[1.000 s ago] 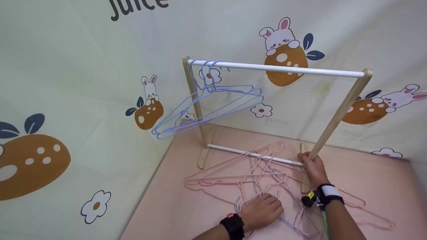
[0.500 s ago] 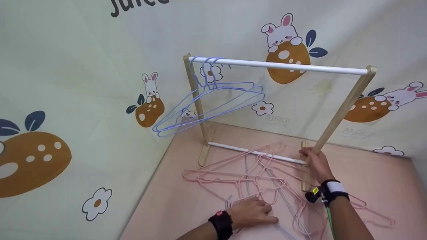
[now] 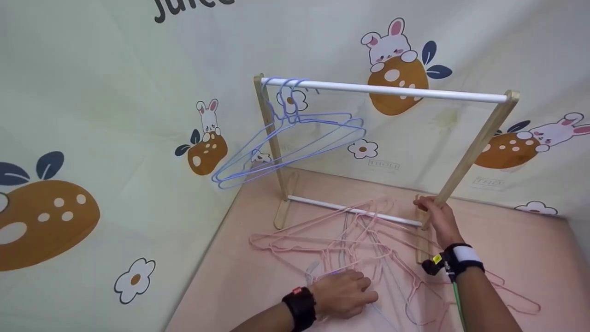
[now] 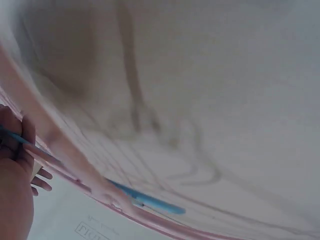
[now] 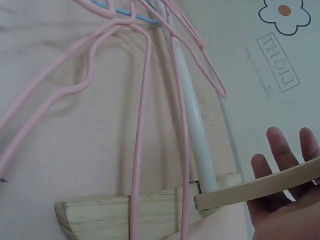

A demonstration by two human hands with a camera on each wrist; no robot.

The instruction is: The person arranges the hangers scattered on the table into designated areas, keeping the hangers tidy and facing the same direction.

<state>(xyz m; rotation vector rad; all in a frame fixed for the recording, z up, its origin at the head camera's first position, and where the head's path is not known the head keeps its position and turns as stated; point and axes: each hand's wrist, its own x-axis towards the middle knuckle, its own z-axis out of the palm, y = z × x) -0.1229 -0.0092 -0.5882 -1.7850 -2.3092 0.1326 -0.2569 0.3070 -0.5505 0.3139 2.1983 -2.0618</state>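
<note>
Low over the heap, my left hand (image 3: 343, 295) has curled fingers around a blue wire hanger (image 4: 155, 202); part of it passes through the fingers in the left wrist view. Pink hangers (image 5: 141, 125) lie tangled around it, with a few bluish ones among them. My right hand (image 3: 442, 223) holds the lower part of the clothes rack's right wooden post (image 5: 250, 190), its fingers showing behind the post. On the left end of the rack's white top bar (image 3: 392, 90) hang several blue-violet hangers (image 3: 288, 121).
The rack's lower white bar (image 3: 322, 204) runs just behind the heap, and pink hangers overlap it. Wooden feet (image 5: 120, 215) rest on the pink surface (image 3: 221, 276). Printed fabric walls (image 3: 138, 92) rise at the left and back.
My left hand has shifted a little left among the hangers, and the wires near it have moved. The right hand stays at the post but has shifted its grip slightly upward.
</note>
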